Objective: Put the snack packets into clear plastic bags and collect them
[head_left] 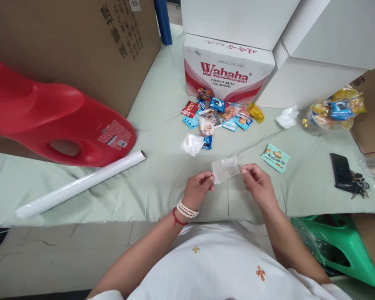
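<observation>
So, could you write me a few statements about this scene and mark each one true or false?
1. The left hand holds a small clear bag. True.
2. The beaded bracelet is on the right wrist. False: the beaded bracelet is on the left one.
3. Keys lie beside a flat black object. True.
4. The white roll stands upright. False: the white roll lies on its side.
5. The big bottle is red. True.

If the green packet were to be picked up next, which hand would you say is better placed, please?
Probably the right hand: the green packet lies just beyond it, while the left hand is farther off and pinches the clear bag.
</observation>
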A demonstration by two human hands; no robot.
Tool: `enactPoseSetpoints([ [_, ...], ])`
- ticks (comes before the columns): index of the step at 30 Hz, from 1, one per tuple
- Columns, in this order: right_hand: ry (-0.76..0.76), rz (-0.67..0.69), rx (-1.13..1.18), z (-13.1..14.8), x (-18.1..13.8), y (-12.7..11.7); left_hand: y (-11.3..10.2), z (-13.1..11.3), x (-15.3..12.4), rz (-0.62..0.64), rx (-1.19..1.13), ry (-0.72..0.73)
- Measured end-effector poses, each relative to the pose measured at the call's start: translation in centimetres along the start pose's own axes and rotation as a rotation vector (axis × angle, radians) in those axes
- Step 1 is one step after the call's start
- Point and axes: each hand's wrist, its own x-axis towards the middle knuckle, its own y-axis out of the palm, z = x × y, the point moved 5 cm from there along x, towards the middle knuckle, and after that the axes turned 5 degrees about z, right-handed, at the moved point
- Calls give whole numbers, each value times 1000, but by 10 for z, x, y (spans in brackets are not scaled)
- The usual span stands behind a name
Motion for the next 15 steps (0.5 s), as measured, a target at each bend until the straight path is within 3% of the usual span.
enactPoseSetpoints([
  [3, -89, 192, -4, 16, -1, 37, 6, -4, -2, 23, 148, 36],
  [5, -161, 191, -36, 22, 3, 48, 4, -7, -3, -10, 212, 52],
  [11, -148, 120, 20, 4, 8, 31, -14, -5, -2, -173, 47, -31],
  [15, -274, 172, -85, 5, -2, 29, -11, -5, 3, -209, 72, -44],
])
